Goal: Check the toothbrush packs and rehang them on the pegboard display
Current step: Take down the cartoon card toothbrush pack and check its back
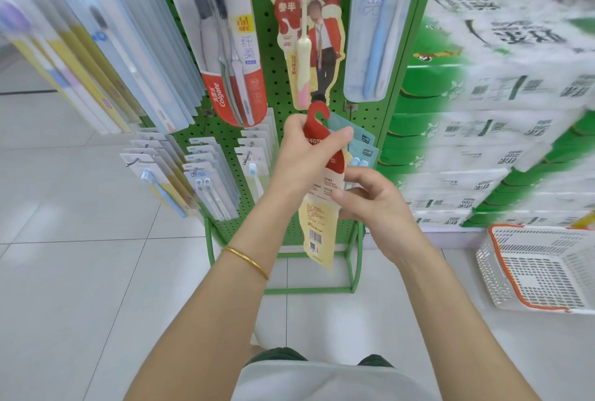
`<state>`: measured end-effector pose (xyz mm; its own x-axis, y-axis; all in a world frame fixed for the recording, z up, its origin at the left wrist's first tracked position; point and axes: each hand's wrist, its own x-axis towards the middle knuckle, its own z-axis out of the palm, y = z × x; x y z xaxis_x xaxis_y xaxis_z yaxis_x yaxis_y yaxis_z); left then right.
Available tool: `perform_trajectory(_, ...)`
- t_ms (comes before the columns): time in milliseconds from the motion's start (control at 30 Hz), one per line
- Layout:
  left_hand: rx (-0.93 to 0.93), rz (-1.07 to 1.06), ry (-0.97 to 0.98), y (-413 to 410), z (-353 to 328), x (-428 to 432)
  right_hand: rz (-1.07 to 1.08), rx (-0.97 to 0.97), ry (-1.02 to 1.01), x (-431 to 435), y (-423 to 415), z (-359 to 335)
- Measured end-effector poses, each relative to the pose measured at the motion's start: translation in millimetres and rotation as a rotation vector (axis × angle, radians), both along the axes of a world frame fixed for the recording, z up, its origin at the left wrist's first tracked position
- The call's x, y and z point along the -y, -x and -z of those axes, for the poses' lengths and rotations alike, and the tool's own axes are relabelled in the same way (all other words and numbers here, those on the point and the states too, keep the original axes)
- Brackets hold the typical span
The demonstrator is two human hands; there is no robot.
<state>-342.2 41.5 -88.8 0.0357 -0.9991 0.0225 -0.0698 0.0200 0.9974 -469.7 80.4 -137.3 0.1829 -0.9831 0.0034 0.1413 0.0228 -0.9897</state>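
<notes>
My left hand [306, 156] grips a red and cream toothbrush pack [317, 227] near its red hook, back side facing me with its barcode low down. My right hand [373, 204] pinches the pack's right edge at mid-height. The pack hangs in front of the green pegboard [277, 56]. Directly above it a matching pack [309, 27] with a pink toothbrush hangs on the board. A Colgate twin pack [222, 37] hangs to its left and a blue toothbrush pack [380, 27] to its right.
Rows of toothbrush packs [193, 175] fill the lower pegs and the left side panel [96, 46]. Teal packs [363, 146] sit behind my hands. Stacked tissue bales [499, 111] stand at the right. A white basket with an orange rim [541, 268] rests on the tiled floor.
</notes>
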Motion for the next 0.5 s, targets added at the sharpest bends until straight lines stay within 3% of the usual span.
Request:
perform_trajectory(167,-0.228,0.128,0.086,-3.8,-33.6,7.8,-0.094,0.041,-0.033,16.5,4.0,-9.4)
perform_trajectory(333,-0.448,0.316,0.135,-10.0,-63.9,14.3,-0.136,0.004,0.101,27.4,-3.9,-37.7)
perform_trajectory(500,-0.385,0.433,0.179,-27.2,-89.1,21.4,0.0,0.08,0.203,37.7,-9.4,-63.5)
